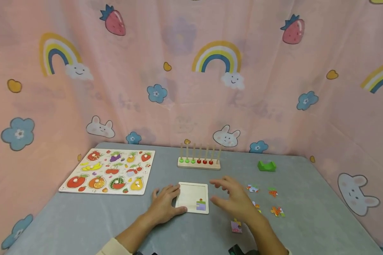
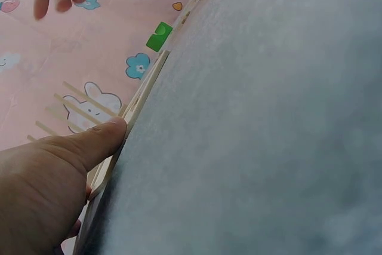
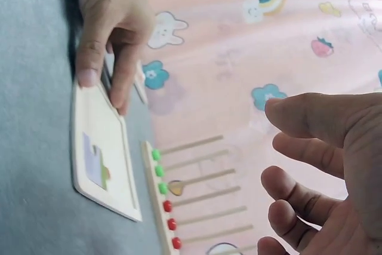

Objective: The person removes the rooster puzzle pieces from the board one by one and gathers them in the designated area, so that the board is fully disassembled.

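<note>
A small wooden puzzle tray [image 1: 191,193] lies on the table, with one purple-and-green jigsaw piece [image 1: 201,205] in its near right corner. My left hand [image 1: 164,205] rests at the tray's left side, thumb and forefinger spread and touching its edges. To the right of the tray, my right hand [image 1: 234,198] hovers over the table with fingers parted and nothing between them. Around it lie several loose jigsaw pieces: a purple piece [image 1: 236,226], an orange piece [image 1: 277,211], a red-orange piece [image 1: 273,192] and a blue-white piece [image 1: 253,188]. Another is partly hidden behind the right hand.
A fruit puzzle board [image 1: 105,171] occupies the table's left side. Behind the tray stands a wooden peg rack [image 1: 199,163] with green and red beads. A green curved block [image 1: 266,166] sits at the back right. A patterned pink curtain [image 1: 178,117] hangs behind the table.
</note>
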Demonstrator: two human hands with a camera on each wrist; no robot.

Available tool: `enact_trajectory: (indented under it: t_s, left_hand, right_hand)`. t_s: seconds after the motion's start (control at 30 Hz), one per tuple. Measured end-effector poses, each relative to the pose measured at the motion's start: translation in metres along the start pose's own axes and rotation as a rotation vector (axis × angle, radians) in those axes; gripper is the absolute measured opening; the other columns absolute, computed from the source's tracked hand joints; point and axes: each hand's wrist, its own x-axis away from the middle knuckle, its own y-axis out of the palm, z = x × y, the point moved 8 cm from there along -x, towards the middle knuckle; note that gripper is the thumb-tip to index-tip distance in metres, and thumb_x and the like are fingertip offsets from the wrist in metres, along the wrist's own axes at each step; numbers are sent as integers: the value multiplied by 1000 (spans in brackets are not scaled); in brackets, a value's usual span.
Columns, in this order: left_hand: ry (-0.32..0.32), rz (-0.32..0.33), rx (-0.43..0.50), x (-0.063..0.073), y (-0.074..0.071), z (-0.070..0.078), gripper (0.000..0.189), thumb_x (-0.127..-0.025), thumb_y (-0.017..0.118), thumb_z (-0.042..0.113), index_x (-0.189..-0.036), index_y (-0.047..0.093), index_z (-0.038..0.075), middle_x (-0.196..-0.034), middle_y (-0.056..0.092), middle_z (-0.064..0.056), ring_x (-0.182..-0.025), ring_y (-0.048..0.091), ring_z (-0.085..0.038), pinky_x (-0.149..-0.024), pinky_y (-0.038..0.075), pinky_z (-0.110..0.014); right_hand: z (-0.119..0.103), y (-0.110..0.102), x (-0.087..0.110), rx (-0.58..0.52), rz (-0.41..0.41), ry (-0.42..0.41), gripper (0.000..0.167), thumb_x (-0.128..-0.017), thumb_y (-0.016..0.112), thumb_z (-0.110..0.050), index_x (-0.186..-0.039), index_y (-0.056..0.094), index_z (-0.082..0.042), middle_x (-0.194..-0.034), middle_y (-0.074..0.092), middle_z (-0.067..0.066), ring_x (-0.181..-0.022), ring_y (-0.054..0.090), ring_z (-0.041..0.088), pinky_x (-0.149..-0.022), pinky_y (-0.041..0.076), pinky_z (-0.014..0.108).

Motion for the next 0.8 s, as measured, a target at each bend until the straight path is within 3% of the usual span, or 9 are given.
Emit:
enact_trajectory:
  t_s: [0.27, 0.8]
  left_hand:
    - [9, 9, -8, 1, -2, 0, 70, -78, 78, 43, -133, 58, 4, -141, 49, -10, -131, 38, -37, -98, 12, -69]
    - [-4, -9, -12, 1, -1, 0, 71, -79, 77, 44, -133, 57, 2, -142, 48, -10, -132, 37, -36, -98, 12, -68]
  right_hand:
    - [15, 39, -10, -52, -61, 62, 44, -78, 80, -11, -120, 67, -9, -99, 57, 6, -94, 53, 33, -74, 45, 44]
    - [44, 70, -7, -33, -122, 117, 46, -76, 81, -12, -119, 66, -5, -95, 54, 5, -83, 49, 21, -68, 41, 34]
